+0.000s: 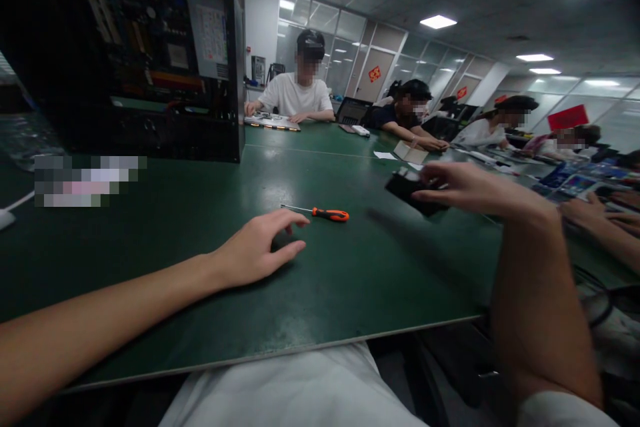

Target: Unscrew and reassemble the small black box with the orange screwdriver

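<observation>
My left hand [257,250] rests on the green table [330,287], fingers apart and curved, holding nothing. Just beyond its fingertips lies a screwdriver [331,215] with an orange and black handle, its thin shaft pointing left. Over the right part of the table, my right hand [475,190] grips a small black boxy part [406,192] between thumb and fingers. That part is tilted and smeared by motion, with a lighter piece on its top edge; its exact kind does not show.
An open black computer case [236,80] stands at the left, its circuit board showing. A blurred-out paper-like item [90,180] lies before it. Across the table a person [300,97] works at a laptop-like panel [273,121]. Papers [384,155] and other people's hands [583,210] are at the right.
</observation>
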A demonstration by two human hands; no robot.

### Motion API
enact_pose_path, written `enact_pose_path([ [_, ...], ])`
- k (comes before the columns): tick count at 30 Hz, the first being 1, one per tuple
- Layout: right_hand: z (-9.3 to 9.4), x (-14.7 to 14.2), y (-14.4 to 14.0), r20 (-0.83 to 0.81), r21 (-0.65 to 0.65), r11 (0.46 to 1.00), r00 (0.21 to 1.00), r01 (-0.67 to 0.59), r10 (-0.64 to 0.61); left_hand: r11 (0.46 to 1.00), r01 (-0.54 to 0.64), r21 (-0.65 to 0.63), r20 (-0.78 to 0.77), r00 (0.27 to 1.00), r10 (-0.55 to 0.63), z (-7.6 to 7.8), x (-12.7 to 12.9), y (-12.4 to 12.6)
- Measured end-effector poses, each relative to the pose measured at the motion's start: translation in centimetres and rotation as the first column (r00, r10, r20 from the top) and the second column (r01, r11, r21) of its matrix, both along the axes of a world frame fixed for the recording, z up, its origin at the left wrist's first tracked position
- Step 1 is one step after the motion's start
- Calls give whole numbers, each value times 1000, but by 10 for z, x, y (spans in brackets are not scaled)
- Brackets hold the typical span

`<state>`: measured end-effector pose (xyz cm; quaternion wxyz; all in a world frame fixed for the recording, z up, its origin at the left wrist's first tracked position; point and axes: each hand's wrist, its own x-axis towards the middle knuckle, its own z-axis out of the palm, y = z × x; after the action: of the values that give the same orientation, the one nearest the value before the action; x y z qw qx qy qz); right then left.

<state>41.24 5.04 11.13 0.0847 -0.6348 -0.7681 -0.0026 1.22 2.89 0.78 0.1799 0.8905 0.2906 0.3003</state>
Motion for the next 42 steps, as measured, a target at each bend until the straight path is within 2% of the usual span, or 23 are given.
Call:
enact_pose_path([
  [1, -3, -31, -6, -5, -40, 983, 984, -178, 178, 999, -45, -3, 40, 998, 45, 0, 0, -1],
  [3, -14, -89, -20, -12, -74, 901, 904, -427, 427, 996, -86, -15, 103, 991, 87, 1, -1, -2],
  [5, -28, -132, -32, 1, -123, 815, 821, -567, 571, 998, -59, -36, 132, 989, 64, 2, -2, -3],
  [7, -38, -156, -40, -1, -149, 755, 764, -638, 645, 998, 9, -66, 125, 992, -1, 2, -1, -4],
  [9, -41, -161, -38, -50, -150, 720, 732, -678, 679, 994, 68, -83, 99, 993, -60, 2, 0, -5],
  [10, -42, -158, -33, -82, -133, 720, 731, -681, 677, 993, 82, -89, 83, 994, -75, 2, 0, -5],
  [12, -42, -144, -17, -123, -61, 771, 771, -634, 625, 992, 83, -97, 54, 996, -78, 3, 1, -6],
  [15, -53, -118, 16, -89, 35, 877, 872, -480, 481, 990, 59, -130, 36, 998, -55, 6, 3, -8],
  [17, -64, -109, 33, -46, -20, 889, 888, -458, 457, 987, 34, -155, 43, 999, -28, 7, 6, -10],
  [20, -71, -107, 42, -39, -132, 847, 857, -515, 514, 982, 1, -191, 57, 998, 10, 9, 12, -13],
  [23, -53, -112, 28, -102, -96, 842, 847, -530, 522, 972, -18, -233, 71, 997, 35, 8, 19, -14],
  [28, 16, -115, -13, -221, 74, 873, 845, -482, 486, 965, -22, -261, 65, 997, 40, 7, 24, -12],
  [31, 56, -117, -28, -157, 102, 857, 843, -505, 515, 970, -42, -241, 59, 997, 57, 9, 22, -13],
  [33, 75, -118, -30, -46, 57, 816, 815, -576, 578, 967, -44, -252, 59, 996, 60, 10, 21, -14],
  [36, 89, -121, -26, 38, -51, 754, 753, -655, 657, 960, -36, -277, 54, 997, 53, 13, 21, -14],
  [40, 92, -133, -24, -16, -75, 763, 766, -642, 643, 950, -27, -311, 36, 999, 40, 14, 21, -14],
  [42, 92, -139, -25, 10, -63, 761, 762, -645, 647, 946, -21, -323, 40, 999, 36, 15, 21, -13],
])
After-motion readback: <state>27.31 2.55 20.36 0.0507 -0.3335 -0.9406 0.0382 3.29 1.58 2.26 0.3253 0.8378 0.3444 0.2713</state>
